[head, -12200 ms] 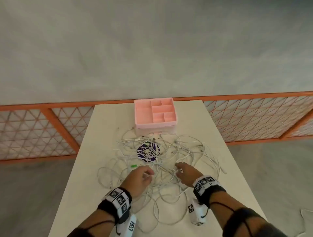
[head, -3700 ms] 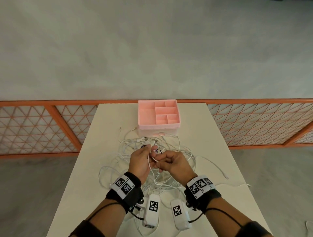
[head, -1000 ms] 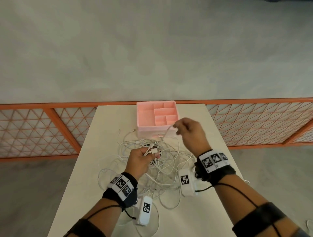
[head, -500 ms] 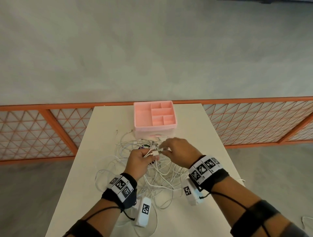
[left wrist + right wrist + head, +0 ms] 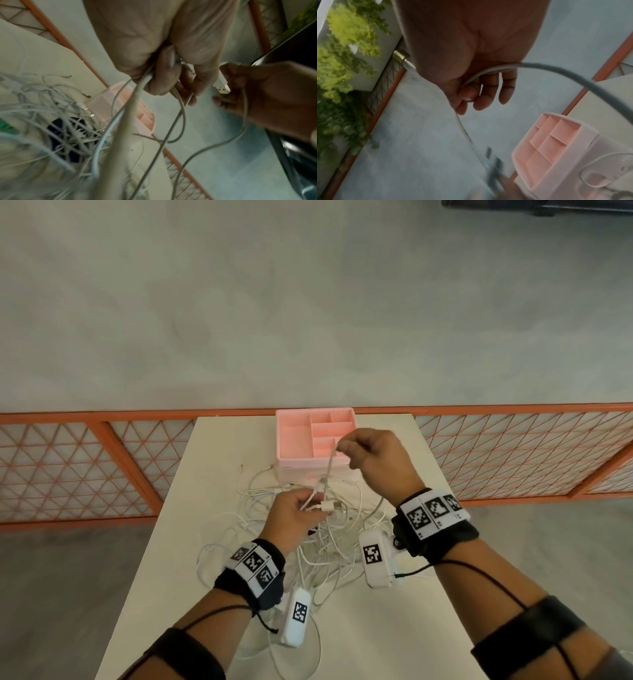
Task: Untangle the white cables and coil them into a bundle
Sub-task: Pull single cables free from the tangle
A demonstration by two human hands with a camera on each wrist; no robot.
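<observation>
A tangle of white cables lies in the middle of the white table. My left hand hovers over the tangle and grips a few strands together with a white USB plug. That plug sticks out past the left hand's fingers in the left wrist view. My right hand is raised above the pink tray and pinches one white cable, which runs down to the left hand. The right wrist view shows this cable leaving between thumb and fingers.
A pink compartment tray stands at the table's far end, just behind the tangle. A dark purple object lies under the cables. An orange lattice railing runs behind and beside the table. White camera boxes hang under both wrists.
My right hand has risen from beside the left hand to above the pink tray, drawing one cable up. The left hand has stayed over the tangle, still holding its strands.
</observation>
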